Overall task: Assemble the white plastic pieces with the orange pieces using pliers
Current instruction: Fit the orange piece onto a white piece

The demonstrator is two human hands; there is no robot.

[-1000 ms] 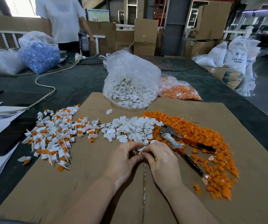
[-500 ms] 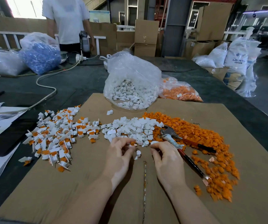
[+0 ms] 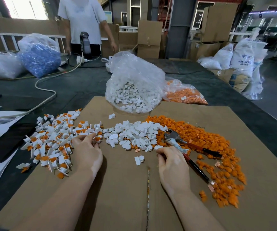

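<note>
Bulging clear bag [image 3: 134, 75] holds white pieces [image 3: 131, 100].

Two bare forearms enter from the lower edge, no sleeves visible on either. Left hand [image 3: 88, 153] and right hand [image 3: 172, 165] both ungloved; no rings, watch, bands or tape seen on fingers or wrists. Fingernails short where visible, mostly hidden; the rest of the body lies outside the view

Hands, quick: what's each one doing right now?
Left hand: pinching an assembled white-and-orange piece at the finished pile.
Right hand: fingers curled; what it holds cannot be told.
</note>
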